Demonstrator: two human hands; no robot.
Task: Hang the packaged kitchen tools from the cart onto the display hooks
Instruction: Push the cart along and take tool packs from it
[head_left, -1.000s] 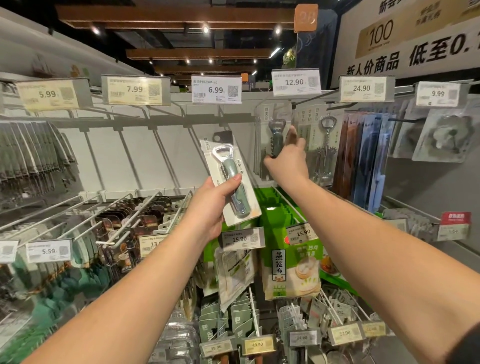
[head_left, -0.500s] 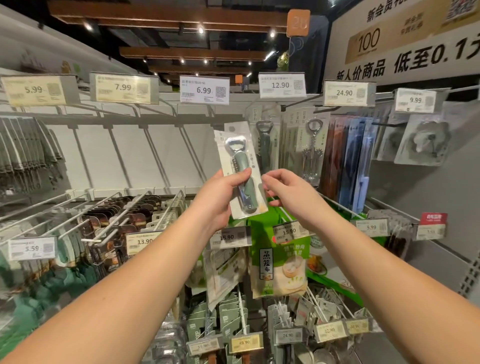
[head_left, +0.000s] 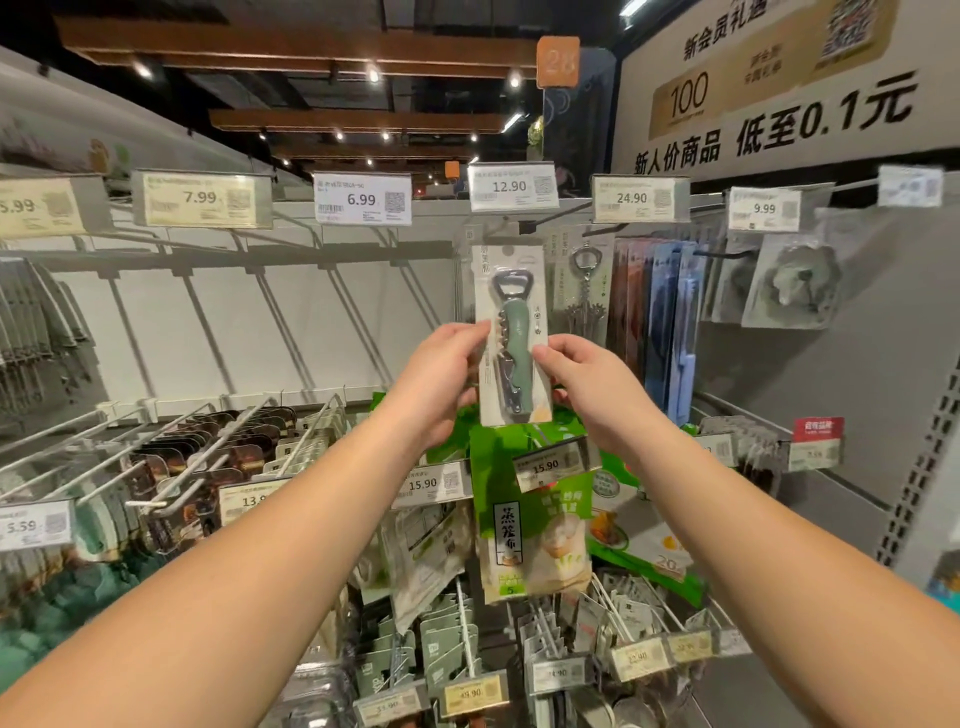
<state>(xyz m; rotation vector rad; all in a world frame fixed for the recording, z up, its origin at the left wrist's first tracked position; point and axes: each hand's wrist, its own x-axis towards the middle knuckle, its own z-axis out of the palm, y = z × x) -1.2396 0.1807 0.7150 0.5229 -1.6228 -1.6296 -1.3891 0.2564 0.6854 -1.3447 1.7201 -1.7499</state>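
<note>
left hand (head_left: 441, 384): my fingers pinch the left edge of the bottle opener pack (head_left: 513, 332), thumb on the front.
right hand (head_left: 587, 387): pinches the right edge, opposite my left. Both clamped on the same card.
pack: upright between my hands, top hang hole raised toward the hook under the 12.90 tag (head_left: 511, 186).
just behind pack: a matching pack seems to hang there already; mostly hidden, so can't confirm.
right of my right hand: corkscrew pack (head_left: 584, 291) on the next hook, close.
below my hands: green steamer-cloth bags (head_left: 530, 525), 15.90 tag (head_left: 545, 464).
far left: empty white pegs (head_left: 208, 332).
risk 1: hang hole misses the hook tip; my view of the tip is blocked by the card itself.
risk 2: card swings right and snags the corkscrew pack.
risk 3: edge-only pinch, card could flex or slip if I push hard.
</note>
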